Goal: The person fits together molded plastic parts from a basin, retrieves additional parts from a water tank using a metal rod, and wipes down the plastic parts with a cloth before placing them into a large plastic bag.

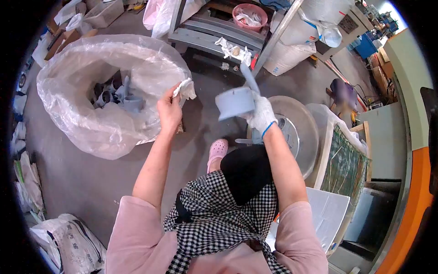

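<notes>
My left hand [169, 108] is bare and pinches a crumpled white cloth [186, 89] beside the rim of a large plastic-lined bag [59, 86]. Grey-blue plastic parts [132, 103] and some darker ones lie inside that bag. On my right hand [263, 113] is a white glove with a blue cuff. It is closed on a grey-blue plastic part [235, 103], a short wide ring with a long handle pointing up. Below and right of this hand stands a round tub [309, 137] with more grey-blue pieces in it.
A metal rack [219, 41] stands ahead, with white scraps on its step and a pink basket [249, 17] on top. White sacks [292, 50] are stacked to its right. A mesh-sided crate [344, 157] and an open cardboard box [325, 212] are at my right. A person sits at the far right.
</notes>
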Available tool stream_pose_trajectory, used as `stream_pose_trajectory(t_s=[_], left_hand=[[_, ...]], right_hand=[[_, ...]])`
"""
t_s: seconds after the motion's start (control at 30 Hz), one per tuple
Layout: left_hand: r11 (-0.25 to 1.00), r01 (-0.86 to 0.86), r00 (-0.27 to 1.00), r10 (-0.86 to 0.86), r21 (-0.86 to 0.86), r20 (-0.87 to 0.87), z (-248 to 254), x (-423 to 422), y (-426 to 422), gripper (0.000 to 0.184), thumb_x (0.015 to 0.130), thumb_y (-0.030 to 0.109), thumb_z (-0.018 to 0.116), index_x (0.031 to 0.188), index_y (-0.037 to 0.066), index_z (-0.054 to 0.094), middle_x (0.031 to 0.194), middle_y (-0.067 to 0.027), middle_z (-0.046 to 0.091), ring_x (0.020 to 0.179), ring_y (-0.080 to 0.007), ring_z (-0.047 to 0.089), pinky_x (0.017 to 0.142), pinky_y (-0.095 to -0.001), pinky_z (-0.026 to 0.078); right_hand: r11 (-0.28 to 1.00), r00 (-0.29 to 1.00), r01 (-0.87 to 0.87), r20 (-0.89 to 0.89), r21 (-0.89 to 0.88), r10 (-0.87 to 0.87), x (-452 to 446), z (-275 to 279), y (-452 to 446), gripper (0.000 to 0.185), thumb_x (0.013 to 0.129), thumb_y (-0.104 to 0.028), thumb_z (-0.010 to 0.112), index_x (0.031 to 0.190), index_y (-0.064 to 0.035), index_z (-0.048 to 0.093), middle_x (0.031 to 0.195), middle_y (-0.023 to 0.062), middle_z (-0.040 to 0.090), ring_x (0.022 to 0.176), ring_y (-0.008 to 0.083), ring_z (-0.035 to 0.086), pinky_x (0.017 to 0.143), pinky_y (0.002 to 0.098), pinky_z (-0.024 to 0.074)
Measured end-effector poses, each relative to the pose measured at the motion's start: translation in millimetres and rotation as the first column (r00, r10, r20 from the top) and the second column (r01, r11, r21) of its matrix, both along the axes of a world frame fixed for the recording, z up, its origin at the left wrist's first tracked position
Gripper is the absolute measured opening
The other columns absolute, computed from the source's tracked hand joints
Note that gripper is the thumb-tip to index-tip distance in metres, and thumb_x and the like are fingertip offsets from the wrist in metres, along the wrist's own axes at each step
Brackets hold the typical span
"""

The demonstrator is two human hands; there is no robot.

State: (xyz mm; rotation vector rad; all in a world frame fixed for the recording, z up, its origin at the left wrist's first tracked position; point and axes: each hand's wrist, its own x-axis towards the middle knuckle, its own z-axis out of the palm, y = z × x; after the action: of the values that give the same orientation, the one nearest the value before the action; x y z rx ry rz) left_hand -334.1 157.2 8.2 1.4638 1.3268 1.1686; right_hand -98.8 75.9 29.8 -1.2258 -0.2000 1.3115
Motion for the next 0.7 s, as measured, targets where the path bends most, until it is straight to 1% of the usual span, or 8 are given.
stream_pose_trajectory(t_s=[0.07,0.13,0.27,0.3,0.37,0.47,0.6,0.7], left_hand=[[0.999,0.032,0.988,-0.026,-0.035,0.153,-2,3,-1,0.030,0.091,0.000,0.047,0.116,0.006,0.064,0.093,-0.0067,0.066,0.084,-0.0106,0.057,0.076,-0.0260,0.045],[0.976,0.090,0.973,-0.044,-0.200,0.225,9,3,-10,0.030,0.091,0.000,0.050,0.120,-0.001,0.059,0.102,-0.0061,0.063,0.092,-0.0128,0.059,0.083,-0.0276,0.049],[0.975,0.138,0.930,-0.068,-0.173,0.360,2,0,-13,0.031,0.092,0.001,0.048,0.121,-0.001,0.057,0.107,-0.0087,0.062,0.095,-0.0136,0.059,0.087,-0.0284,0.050],[0.976,0.132,0.929,-0.061,-0.173,0.364,5,1,-14,0.031,0.093,0.001,0.048,0.122,-0.001,0.057,0.108,-0.0090,0.061,0.096,-0.0137,0.058,0.088,-0.0293,0.050],[0.977,0.129,0.927,-0.058,-0.172,0.370,7,2,-16,0.031,0.093,0.001,0.048,0.122,-0.002,0.056,0.109,-0.0094,0.061,0.097,-0.0138,0.058,0.090,-0.0303,0.050],[0.976,0.150,0.898,-0.068,-0.156,0.435,9,3,-19,0.031,0.093,0.002,0.048,0.123,-0.002,0.055,0.108,-0.0090,0.061,0.097,-0.0136,0.058,0.088,-0.0301,0.051],[0.967,0.138,0.896,-0.030,-0.213,0.443,14,5,-24,0.029,0.094,0.004,0.048,0.122,-0.002,0.056,0.108,-0.0076,0.061,0.097,-0.0136,0.058,0.087,-0.0302,0.051],[0.965,0.135,0.885,-0.015,-0.226,0.465,14,5,-24,0.029,0.094,0.003,0.048,0.121,-0.002,0.057,0.108,-0.0069,0.062,0.096,-0.0137,0.059,0.087,-0.0293,0.051]], right_hand=[[0.972,0.983,-0.148,-0.082,0.183,0.165,-16,21,0,0.042,0.095,-0.037,0.044,0.127,-0.0102,0.048,0.115,0.0116,0.059,0.104,0.0292,0.061,0.077,0.0530,0.0558],[0.983,0.935,-0.158,-0.306,0.096,0.180,-18,29,-1,0.056,0.088,-0.022,0.056,0.139,-0.0114,0.036,0.117,0.0077,0.057,0.103,0.0237,0.060,0.082,0.0438,0.0549],[0.825,0.910,-0.409,0.243,0.390,0.336,-27,3,7,0.116,0.056,0.010,0.071,0.150,-0.0141,0.006,0.103,-0.0013,0.058,0.090,0.0110,0.056,0.086,0.0228,0.0468],[0.775,0.792,-0.486,0.577,0.403,0.197,-29,2,5,0.092,0.072,-0.002,0.062,0.148,-0.0185,0.014,0.101,-0.0014,0.059,0.084,0.0121,0.057,0.074,0.0270,0.0513],[0.741,0.892,-0.313,-0.083,0.594,0.444,-26,-4,9,0.069,0.087,-0.016,0.053,0.148,-0.0275,0.022,0.087,-0.0036,0.056,0.070,0.0101,0.055,0.054,0.0253,0.0525],[0.810,0.727,-0.191,-0.475,0.555,0.496,-25,-7,5,0.065,0.087,-0.017,0.053,0.146,-0.0281,0.027,0.081,-0.0043,0.054,0.062,0.0094,0.051,0.047,0.0219,0.0481],[0.904,0.341,-0.193,-0.838,0.382,0.427,-21,-5,0,0.024,0.088,-0.028,0.052,0.106,-0.0118,0.056,0.073,0.0005,0.049,0.053,0.0116,0.045,0.039,0.0209,0.0395],[0.839,0.174,-0.246,-0.830,0.485,0.530,-23,-11,4,0.021,0.085,-0.030,0.057,0.089,-0.0100,0.054,0.073,0.0022,0.050,0.057,0.0124,0.048,0.038,0.0219,0.0386]])
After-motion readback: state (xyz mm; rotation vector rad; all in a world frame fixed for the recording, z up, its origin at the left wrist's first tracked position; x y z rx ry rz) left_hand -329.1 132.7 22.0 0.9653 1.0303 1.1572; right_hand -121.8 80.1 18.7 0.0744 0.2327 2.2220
